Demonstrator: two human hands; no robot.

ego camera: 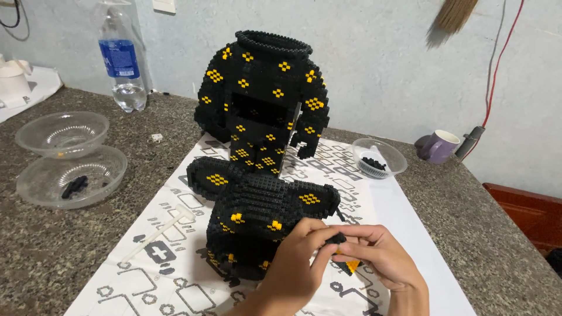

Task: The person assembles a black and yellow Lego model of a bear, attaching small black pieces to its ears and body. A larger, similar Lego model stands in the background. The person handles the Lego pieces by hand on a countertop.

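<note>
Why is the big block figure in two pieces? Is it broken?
The upright black-and-yellow torso stands apart from the lower part, which lies in front. Nothing looks spilled or cracked. Both hands pinch small black bricks.

Desk (35, 251) is speckled grey-brown stone, granite-like, with a dull polish. Printed paper sheet (175, 257) over it is white, matt and smooth. Tall brick model (260, 99) is studded black plastic with yellow plastic studs, faintly shiny; low brick model (257, 216) is the same bumpy plastic. Small black brick piece (336, 238) pinched between left hand (298, 263) and right hand (383, 257) looks like plastic too. Stacked bowls (67, 155) are clear glossy plastic, and small bowl (379, 157) is clear as well. Water bottle (123, 58) is clear plastic with a glossy blue label. Mug (439, 146) is glossy purple ceramic. White tool (158, 231) is smooth plastic. Wall (380, 64) is matt, rough painted plaster.
</note>
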